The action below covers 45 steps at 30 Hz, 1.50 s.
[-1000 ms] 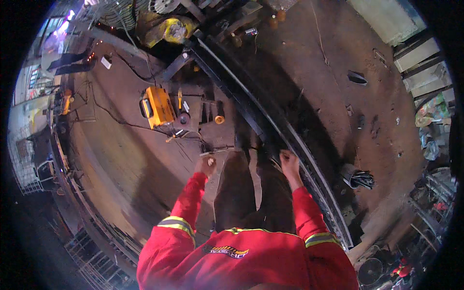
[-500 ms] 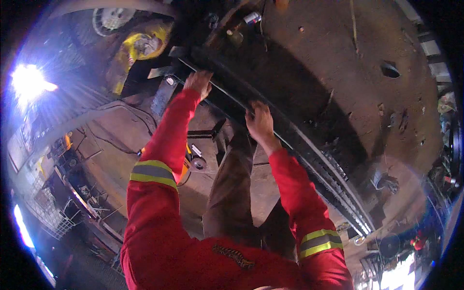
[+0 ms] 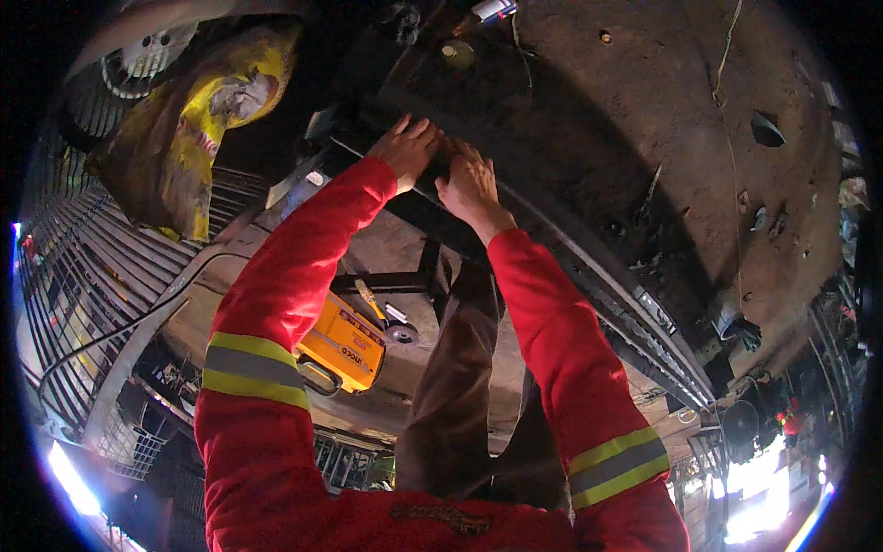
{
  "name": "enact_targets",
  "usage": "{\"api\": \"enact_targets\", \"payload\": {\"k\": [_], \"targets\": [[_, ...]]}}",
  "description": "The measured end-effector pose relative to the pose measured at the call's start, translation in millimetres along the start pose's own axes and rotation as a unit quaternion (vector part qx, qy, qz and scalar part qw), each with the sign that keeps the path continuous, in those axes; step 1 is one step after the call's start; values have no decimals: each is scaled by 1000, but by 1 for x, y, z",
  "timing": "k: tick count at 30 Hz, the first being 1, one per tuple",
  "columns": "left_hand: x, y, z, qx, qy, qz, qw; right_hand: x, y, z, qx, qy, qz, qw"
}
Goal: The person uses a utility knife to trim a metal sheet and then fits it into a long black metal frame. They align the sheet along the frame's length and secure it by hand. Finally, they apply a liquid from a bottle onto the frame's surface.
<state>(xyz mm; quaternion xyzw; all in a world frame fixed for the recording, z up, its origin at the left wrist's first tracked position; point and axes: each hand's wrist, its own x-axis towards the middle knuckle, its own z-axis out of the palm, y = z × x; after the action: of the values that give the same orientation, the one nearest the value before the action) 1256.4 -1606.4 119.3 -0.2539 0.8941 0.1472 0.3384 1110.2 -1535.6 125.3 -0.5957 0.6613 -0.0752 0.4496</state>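
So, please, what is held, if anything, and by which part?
Unclear: left hand and right hand rest on the metal beam, near its far end.

Left hand (image 3: 406,152) outstretched, right hand (image 3: 472,190) beside it, palms down

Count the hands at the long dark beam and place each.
2: on the dark beam, the left hand nearer its upper-left end, the right hand just right and slightly lower; none seems hidden.
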Motion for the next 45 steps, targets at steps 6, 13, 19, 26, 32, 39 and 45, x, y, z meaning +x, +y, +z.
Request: {"api": "enact_targets", "payload": {"k": [6,13,19,26,32,39,45], "targets": [[-30,4,6,-160,138,-63,975,-2,-11,9,-19,-5,-5,1000],[-55,9,48,-308,386,-327,806,45,53,-2,189,-158,115,962],[-30,10,49,-273,425,-389,771,89,61,-31,303,-288,192,888],[-17,14,57,-283,455,-389,749,108,58,-19,194,-347,94,913],[-13,12,58,-300,483,-393,723,85,39,-12,26,-206,1,978],[-2,10,53,-270,464,-392,747,77,38,-10,55,-125,39,990],[-2,7,53,-253,476,-378,753,70,52,14,163,-96,58,980]]}}
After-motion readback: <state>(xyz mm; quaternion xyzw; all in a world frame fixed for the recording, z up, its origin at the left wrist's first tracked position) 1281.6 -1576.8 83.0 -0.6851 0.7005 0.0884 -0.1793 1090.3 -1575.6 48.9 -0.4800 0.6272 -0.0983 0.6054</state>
